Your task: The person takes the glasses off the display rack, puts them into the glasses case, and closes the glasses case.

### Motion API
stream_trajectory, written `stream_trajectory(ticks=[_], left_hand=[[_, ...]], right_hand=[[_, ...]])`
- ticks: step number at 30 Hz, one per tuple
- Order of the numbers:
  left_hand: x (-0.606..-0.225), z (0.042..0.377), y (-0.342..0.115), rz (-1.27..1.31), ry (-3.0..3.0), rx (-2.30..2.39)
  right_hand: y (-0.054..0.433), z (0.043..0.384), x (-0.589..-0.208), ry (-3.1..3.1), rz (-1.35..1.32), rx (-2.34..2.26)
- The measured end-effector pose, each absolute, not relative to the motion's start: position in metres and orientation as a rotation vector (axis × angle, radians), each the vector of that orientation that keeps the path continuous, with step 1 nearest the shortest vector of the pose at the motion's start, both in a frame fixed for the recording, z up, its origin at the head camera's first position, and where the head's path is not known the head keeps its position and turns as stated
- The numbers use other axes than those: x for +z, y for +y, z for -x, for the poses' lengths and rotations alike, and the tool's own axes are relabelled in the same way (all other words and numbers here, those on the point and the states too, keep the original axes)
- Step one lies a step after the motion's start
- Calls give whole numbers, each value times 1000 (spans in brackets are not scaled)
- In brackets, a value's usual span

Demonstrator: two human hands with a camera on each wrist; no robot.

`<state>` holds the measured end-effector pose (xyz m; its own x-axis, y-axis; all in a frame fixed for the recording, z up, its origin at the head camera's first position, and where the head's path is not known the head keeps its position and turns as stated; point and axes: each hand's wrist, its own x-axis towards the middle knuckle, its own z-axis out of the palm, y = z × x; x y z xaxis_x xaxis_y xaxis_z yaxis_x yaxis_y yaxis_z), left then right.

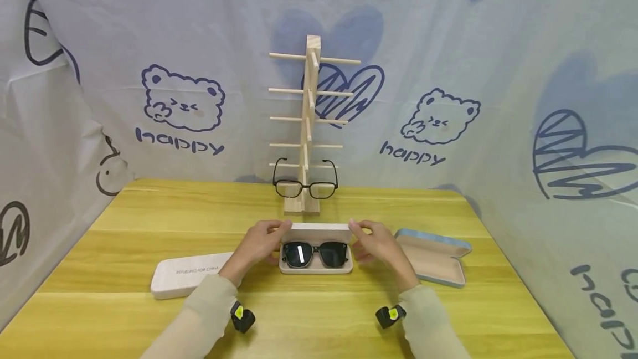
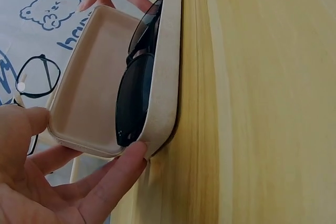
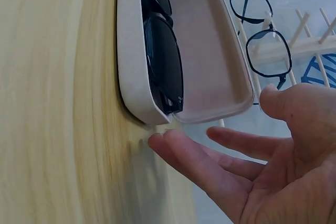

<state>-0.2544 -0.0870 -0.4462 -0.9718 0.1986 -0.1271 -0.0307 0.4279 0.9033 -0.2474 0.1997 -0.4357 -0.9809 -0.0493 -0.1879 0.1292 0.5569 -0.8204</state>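
Observation:
Dark sunglasses (image 1: 315, 255) lie folded inside a white glasses case (image 1: 315, 271) with a pale pink lining, its lid raised. My left hand (image 1: 261, 241) grips the case at its left end. In the left wrist view its thumb (image 2: 37, 120) is on the lid's rim, and a fingertip (image 2: 135, 150) touches the base's corner. At the opposite end is my right hand (image 1: 377, 244), fingers spread and relaxed. The right wrist view shows its fingertips (image 3: 157, 141) just off the case's corner, holding nothing.
Behind the case stands a wooden display rack (image 1: 310, 98) with black-framed glasses (image 1: 305, 189) on its lowest pegs. A closed white case (image 1: 189, 273) lies left on the wooden table (image 1: 319, 314). An open blue case (image 1: 438, 259) is at the right.

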Motion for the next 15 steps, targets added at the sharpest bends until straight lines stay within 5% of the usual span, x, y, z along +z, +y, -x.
stream_trajectory(ticks=[15], left_hand=[[-448,253,-86,-93,2431,1584]], right_hand=[[192,251,-434,2574,-27,-1371]])
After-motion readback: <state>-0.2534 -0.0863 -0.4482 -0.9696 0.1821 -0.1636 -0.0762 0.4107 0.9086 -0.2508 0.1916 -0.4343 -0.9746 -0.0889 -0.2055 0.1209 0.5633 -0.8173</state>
